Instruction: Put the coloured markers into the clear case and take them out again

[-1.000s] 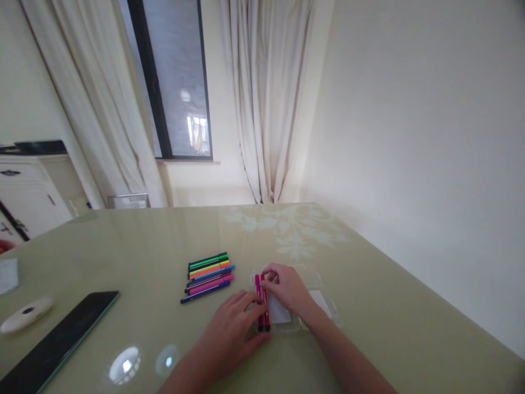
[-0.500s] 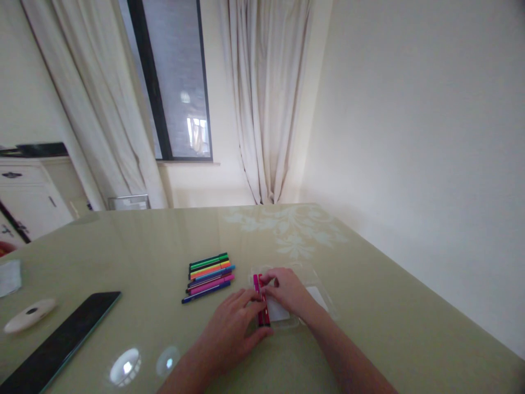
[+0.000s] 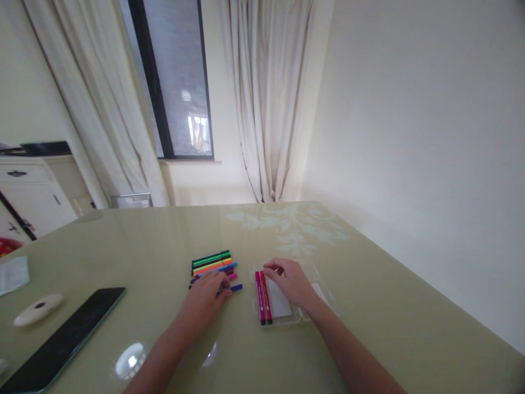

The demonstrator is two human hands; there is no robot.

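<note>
My left hand (image 3: 206, 295) reaches over the near end of a row of coloured markers (image 3: 211, 261). Its thumb and forefinger close around a dark blue marker (image 3: 237, 287), whose far part lies under the hand. An open clear plastic case (image 3: 293, 316) with white inserts lies flat to the right. Side by side along its left edge sit a magenta marker (image 3: 260, 298) and a red marker (image 3: 266, 301), dark ends toward me. My right hand (image 3: 290, 280) rests over the case, its thumb and forefinger pinched together at the red marker's top end.
A black tablet-like slab (image 3: 69, 334) lies at the left on the glossy table (image 3: 164, 230). Near it are a white oval object (image 3: 39, 310) and a pale folded sheet (image 3: 14, 273). A wall (image 3: 418, 137) runs along the table's right side.
My left hand has left the magenta and red markers and moved left to the blue marker. My right hand has slid slightly up toward the top end of the red marker.
</note>
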